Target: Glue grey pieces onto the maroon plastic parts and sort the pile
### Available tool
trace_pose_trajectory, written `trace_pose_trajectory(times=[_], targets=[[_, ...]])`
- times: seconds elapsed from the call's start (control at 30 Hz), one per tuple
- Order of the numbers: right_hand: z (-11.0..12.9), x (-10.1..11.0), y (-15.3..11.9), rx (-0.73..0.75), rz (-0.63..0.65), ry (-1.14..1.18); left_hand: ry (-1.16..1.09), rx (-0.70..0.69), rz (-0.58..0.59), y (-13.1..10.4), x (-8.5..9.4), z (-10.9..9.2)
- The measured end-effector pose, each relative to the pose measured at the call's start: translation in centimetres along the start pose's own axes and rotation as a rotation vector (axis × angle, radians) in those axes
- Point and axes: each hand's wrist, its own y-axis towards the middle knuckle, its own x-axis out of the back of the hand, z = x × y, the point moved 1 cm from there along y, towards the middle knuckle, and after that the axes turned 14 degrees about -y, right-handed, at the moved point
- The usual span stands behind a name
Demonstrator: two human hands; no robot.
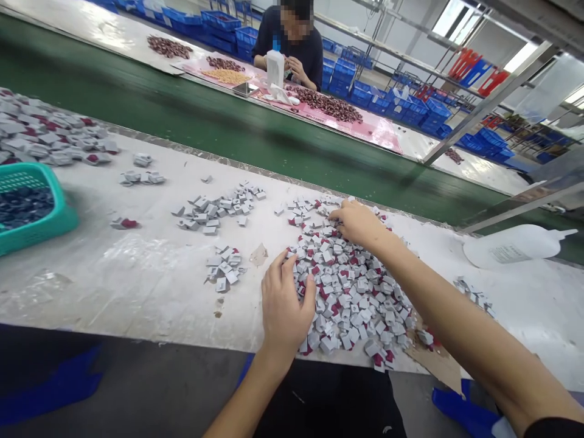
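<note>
A wide pile of small grey block-like pieces [360, 298], mixed with dark red ones, lies on the white worktable in front of me. At its left edge rests my left hand [285, 301], fingers bent and apart, the thumb beside the pieces. My right hand [358, 224] reaches across to the far side of the pile. Its fingers are curved down among the pieces and look slightly apart; no held piece shows, though the fingertips are partly hidden. Left of my hands are a smaller group of grey pieces [225, 267] and a looser, longer group [214, 211].
A teal basket [66, 213] of dark pieces and another grey-and-red heap [50, 134] are at left. A white squeeze bottle [511, 246] lies at right, near a metal post [493, 103]. Beyond the green belt [219, 143], a person [292, 48] sits working.
</note>
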Motion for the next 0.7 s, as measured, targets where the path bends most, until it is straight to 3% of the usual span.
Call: trace_pose_trajectory(times=[0.27, 0.57, 0.7], targets=[[-0.1, -0.1, 0.0, -0.008, -0.021, -0.017, 0.002, -0.007, 0.005, 0.1, 0.1, 0.1], [-3.2, 0.8, -3.6, 0.023, 0.095, -0.031, -0.016, 0.003, -0.007, 0.0, 0.0, 0.1], [-3.9, 0.9, -3.7, 0.006, 0.091, 0.04, -0.018, 0.006, 0.002, 0.1, -0.1, 0.1]])
